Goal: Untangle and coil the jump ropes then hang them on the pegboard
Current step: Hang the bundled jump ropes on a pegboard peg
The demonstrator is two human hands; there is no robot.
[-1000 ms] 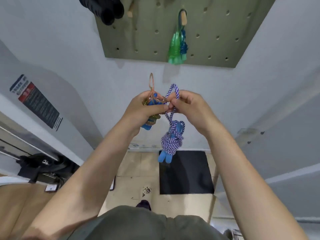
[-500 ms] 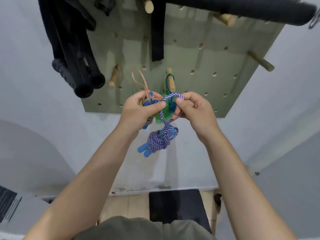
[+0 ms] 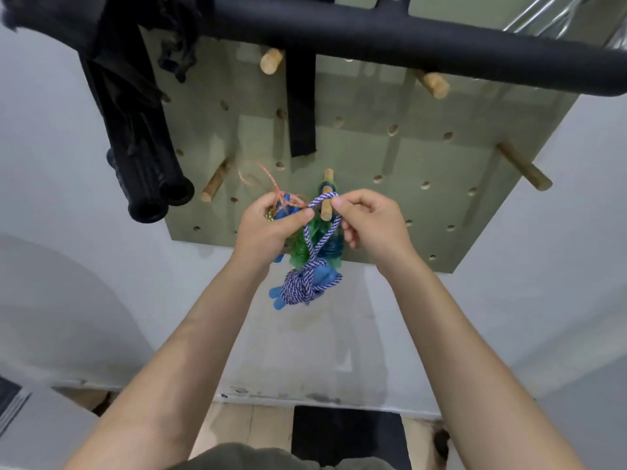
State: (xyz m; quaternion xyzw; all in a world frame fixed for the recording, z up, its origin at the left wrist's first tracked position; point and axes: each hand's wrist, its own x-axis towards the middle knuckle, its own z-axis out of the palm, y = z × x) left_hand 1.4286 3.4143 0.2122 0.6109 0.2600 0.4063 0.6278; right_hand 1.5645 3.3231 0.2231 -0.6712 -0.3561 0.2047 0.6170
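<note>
Two bare forearms reach up and away from the camera. A coiled purple-and-white rope (image 3: 302, 286) with blue handles dangles just below the hands. The left hand (image 3: 271, 225) pinches one side of the rope's loop (image 3: 322, 201) and also grips a second bundle with blue handles and orange cord; the right hand (image 3: 369, 218) pinches the other side. The loop is spread open between them, right at the tip of a wooden peg (image 3: 326, 198) that points toward the viewer and already carries a green rope (image 3: 302, 245). Behind is the pegboard (image 3: 441, 184). Hooking on likely means pushing the loop forward along the peg.
</note>
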